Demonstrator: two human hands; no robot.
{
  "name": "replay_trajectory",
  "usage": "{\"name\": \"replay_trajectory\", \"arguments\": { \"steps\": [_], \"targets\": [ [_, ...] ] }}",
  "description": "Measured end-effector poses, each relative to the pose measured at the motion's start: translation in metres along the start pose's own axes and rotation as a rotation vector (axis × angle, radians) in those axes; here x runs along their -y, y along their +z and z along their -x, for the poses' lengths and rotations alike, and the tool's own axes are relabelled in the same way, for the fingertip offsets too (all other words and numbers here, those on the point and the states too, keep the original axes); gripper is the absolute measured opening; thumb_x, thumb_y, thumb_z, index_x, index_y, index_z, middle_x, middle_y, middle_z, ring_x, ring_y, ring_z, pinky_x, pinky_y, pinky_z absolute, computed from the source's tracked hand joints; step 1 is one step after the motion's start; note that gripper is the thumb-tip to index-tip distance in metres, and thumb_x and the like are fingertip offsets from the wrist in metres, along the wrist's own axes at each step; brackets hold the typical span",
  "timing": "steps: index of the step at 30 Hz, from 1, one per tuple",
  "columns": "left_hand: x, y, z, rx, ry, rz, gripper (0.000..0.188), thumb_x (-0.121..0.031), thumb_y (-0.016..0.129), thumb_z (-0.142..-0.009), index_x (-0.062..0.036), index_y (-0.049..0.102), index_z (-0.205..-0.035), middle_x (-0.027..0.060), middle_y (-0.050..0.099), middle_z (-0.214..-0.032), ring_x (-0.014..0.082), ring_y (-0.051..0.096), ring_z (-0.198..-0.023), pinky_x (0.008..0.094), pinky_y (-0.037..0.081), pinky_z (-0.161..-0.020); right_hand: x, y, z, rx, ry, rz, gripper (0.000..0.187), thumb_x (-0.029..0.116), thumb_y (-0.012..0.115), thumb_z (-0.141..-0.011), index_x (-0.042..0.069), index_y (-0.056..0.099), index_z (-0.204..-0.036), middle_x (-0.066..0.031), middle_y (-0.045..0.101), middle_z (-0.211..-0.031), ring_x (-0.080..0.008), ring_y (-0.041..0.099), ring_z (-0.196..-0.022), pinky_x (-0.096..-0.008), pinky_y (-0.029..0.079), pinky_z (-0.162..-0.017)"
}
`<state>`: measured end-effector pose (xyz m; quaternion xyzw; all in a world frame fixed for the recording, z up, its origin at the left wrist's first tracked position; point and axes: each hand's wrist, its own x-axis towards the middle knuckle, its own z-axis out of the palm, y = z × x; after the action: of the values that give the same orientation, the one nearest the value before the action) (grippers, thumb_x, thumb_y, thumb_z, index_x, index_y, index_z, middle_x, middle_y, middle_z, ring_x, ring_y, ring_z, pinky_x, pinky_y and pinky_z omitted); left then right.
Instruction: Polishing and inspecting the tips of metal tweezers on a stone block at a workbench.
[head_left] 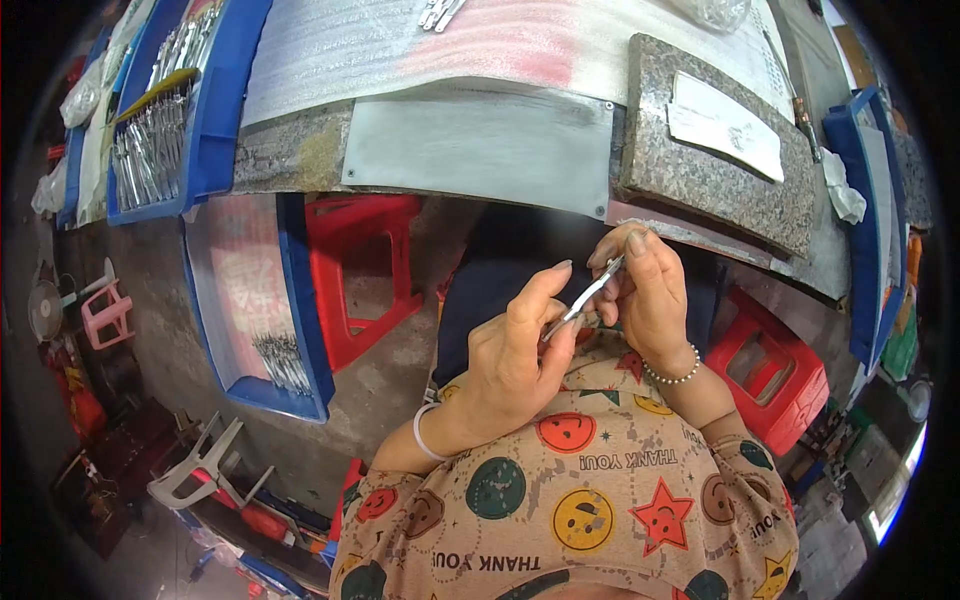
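Note:
A slim, slightly curved silver metal tool [588,293] is held slantwise between my two hands, in front of my body and short of the table's front edge. My left hand [510,365] pinches its lower end between thumb and fingers. Around the upper end close the thumb and fingertips of my right hand [650,295]. The fingers cover both ends, so the exact kind of tool cannot be made out. Beyond my hands, a grey metal plate [480,145] is fixed along the table's front edge.
A speckled stone slab [655,165] bearing a white cloth or paper [725,125] sits at right. Blue trays [210,150] with many silver tools [150,150] stand left; a lower blue tray [310,375] holds more. Red stools [345,335] flank me. White foam sheeting [330,60] covers the table.

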<state>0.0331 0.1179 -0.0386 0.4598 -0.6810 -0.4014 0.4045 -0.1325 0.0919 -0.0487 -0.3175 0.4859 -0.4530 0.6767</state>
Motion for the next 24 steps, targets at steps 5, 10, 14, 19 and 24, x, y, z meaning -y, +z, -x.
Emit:
{"name": "replay_trajectory", "arguments": {
  "steps": [5,10,14,19,24],
  "targets": [
    [0.007,-0.005,0.002,-0.083,0.162,-0.166,0.054,0.008,0.064,-0.079,0.0080,0.039,-0.127,0.0128,0.064,-0.076,0.0163,0.063,-0.063,0.0259,0.049,-0.054,-0.004,0.006,0.000,0.044,-0.066,-0.046,0.037,0.030,0.038,-0.101,-0.002,0.055,-0.092,-0.0030,0.047,-0.059,-0.0087,0.045,-0.044,-0.0213,0.042,-0.047],
    [0.008,-0.008,0.004,-0.111,0.151,-0.151,0.052,0.009,0.062,-0.078,0.0072,0.043,-0.126,0.0130,0.063,-0.077,0.0208,0.063,-0.063,0.0295,0.050,-0.056,-0.004,0.012,0.002,0.081,-0.053,-0.018,0.037,0.030,0.038,-0.101,-0.002,0.055,-0.092,-0.0032,0.048,-0.060,-0.0085,0.045,-0.045,-0.0209,0.041,-0.047],
    [0.004,-0.015,0.012,-0.011,-0.113,0.101,0.046,0.004,0.057,-0.087,0.0042,0.038,-0.129,0.0109,0.064,-0.077,0.0158,0.063,-0.066,0.0243,0.049,-0.059,-0.007,0.019,0.001,0.111,-0.002,0.034,0.034,0.029,0.041,-0.101,-0.001,0.055,-0.092,-0.0030,0.049,-0.062,-0.0077,0.046,-0.045,-0.0201,0.041,-0.047],
    [0.007,-0.027,0.016,0.024,-0.297,0.322,0.044,0.001,0.053,-0.090,0.0016,0.037,-0.131,0.0101,0.064,-0.077,0.0170,0.064,-0.067,0.0257,0.049,-0.061,-0.014,0.023,-0.002,0.160,0.028,0.013,0.030,0.027,0.045,-0.100,-0.001,0.055,-0.092,-0.0021,0.049,-0.061,-0.0071,0.046,-0.045,-0.0195,0.040,-0.047],
    [0.013,-0.038,0.019,0.031,-0.401,0.420,0.045,0.002,0.053,-0.088,0.0012,0.038,-0.131,0.0111,0.063,-0.075,0.0204,0.065,-0.067,0.0285,0.050,-0.062,-0.017,0.035,-0.006,0.182,0.043,0.037,0.026,0.024,0.048,-0.099,0.000,0.054,-0.090,-0.0021,0.050,-0.060,-0.0070,0.047,-0.045,-0.0191,0.040,-0.047]
  ]
}}
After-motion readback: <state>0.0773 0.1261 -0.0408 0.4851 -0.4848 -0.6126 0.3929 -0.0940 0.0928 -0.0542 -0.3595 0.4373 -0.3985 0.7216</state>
